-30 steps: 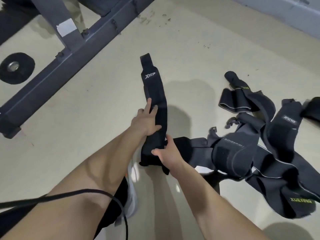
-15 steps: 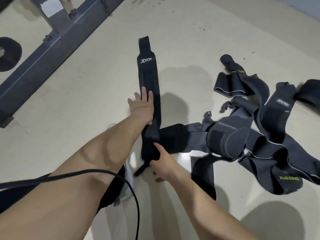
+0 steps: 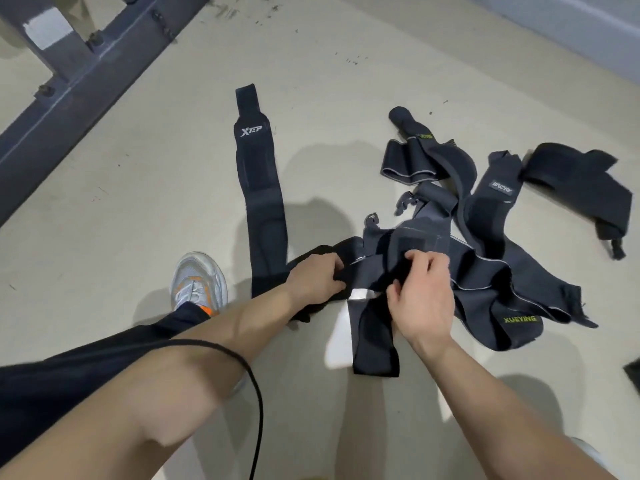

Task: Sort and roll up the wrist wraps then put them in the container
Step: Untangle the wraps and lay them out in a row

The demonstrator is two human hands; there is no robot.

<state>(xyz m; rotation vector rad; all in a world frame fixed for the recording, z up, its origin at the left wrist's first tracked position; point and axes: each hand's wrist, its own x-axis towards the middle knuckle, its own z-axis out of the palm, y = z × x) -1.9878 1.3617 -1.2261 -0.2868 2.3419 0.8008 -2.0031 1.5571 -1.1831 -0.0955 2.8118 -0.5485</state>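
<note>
A long black wrist wrap with a white XTEP logo (image 3: 260, 188) lies flat and straight on the floor, running away from me. To its right sits a tangled pile of black and grey wraps (image 3: 485, 244). My left hand (image 3: 317, 277) is closed on the left end of a dark grey wrap (image 3: 374, 271) at the pile's near edge. My right hand (image 3: 420, 292) pinches the same wrap a little further right, over its Velcro patch. No container is in view.
A dark metal equipment frame (image 3: 79, 81) crosses the upper left. My grey and orange shoe (image 3: 198, 284) rests on the beige floor left of my hands. A black cable (image 3: 254, 393) loops over my left forearm. A grey wall base (image 3: 568, 32) runs along the top right.
Both hands have left the XTEP wrap, which now lies flat, and moved right to take hold of a grey wrap at the edge of the pile.
</note>
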